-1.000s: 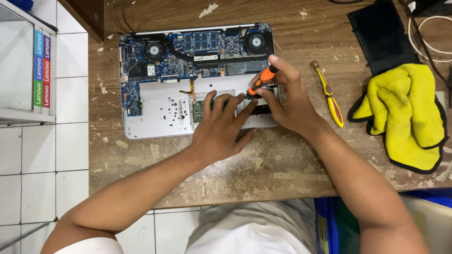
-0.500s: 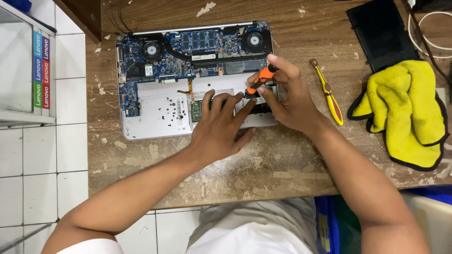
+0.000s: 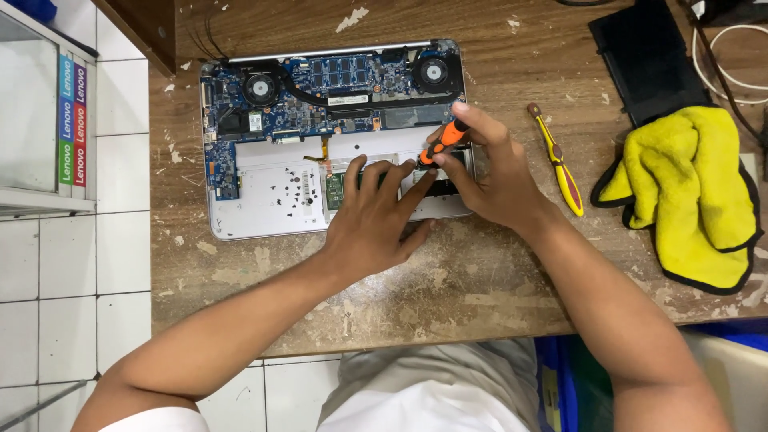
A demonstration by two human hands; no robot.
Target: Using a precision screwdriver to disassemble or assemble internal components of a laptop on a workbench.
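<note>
Hands at work inside an opened laptop

Your right hand (image 3: 496, 180) is closed around an orange-handled screwdriver (image 3: 440, 142), gripping it near the top so the tip slants down and to the left into the near-right part of the laptop (image 3: 264, 200). That slant keeps the handle clear of your view of the tip. Your left hand (image 3: 372, 220) holds nothing: it lies flat with fingers spread narrowly over the pale inner panel, fingertips just beside the tip, which looks like a way of steadying the chassis and the part under the tool.

The laptop lies bottom-up on the worn wooden bench (image 3: 480, 288), its cover off, so the blue circuit board (image 3: 336, 88) and two round fans face you along the far edge. Small dark specks, perhaps screws, rest on the pale panel to the left of your left hand.

A second screwdriver, yellow-handled (image 3: 560, 164), lies just right of your right hand, within easy reach. Farther right sits a crumpled yellow cloth (image 3: 688, 192), with a black flat pad (image 3: 644, 56) beyond it.
</note>
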